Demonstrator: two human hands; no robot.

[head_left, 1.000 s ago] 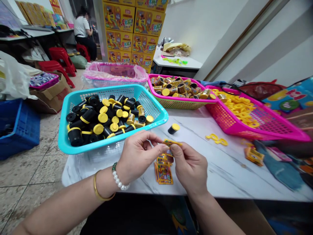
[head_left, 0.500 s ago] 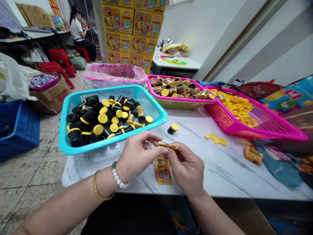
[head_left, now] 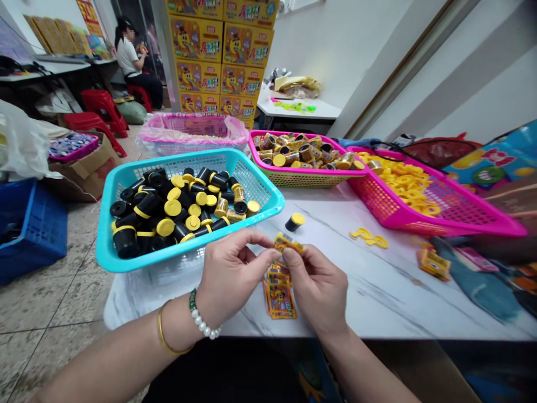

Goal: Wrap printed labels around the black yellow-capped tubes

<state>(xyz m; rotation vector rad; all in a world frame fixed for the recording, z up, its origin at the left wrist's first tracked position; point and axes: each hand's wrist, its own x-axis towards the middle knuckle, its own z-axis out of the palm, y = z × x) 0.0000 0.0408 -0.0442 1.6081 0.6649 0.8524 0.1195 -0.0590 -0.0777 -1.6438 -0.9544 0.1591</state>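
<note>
Over the near edge of the marble-patterned table, my right hand (head_left: 322,292) pinches a small yellow printed label (head_left: 289,243) between thumb and fingers. My left hand (head_left: 232,273) has its thumb and forefinger closed at the label's left end. Just beneath, a pile of similar orange and yellow labels (head_left: 281,302) lies on the table, partly covered by my fingers. Beyond the hands, a black canister with a yellow lid (head_left: 295,221) stands alone. To the left, a turquoise basket (head_left: 138,266) holds many more such canisters, several wrapped in printed labels.
Behind are a pink basket (head_left: 319,180) of labelled canisters and another pink basket (head_left: 457,226) of yellow plastic rings. Loose yellow rings (head_left: 369,238) and a yellow packet (head_left: 433,264) lie to the right. Stacked cartons (head_left: 199,42) and a seated person (head_left: 133,61) are farther back.
The label between my hands has tipped up so that more of its printed face shows. The view has shifted slightly; the baskets and lone canister stay put.
</note>
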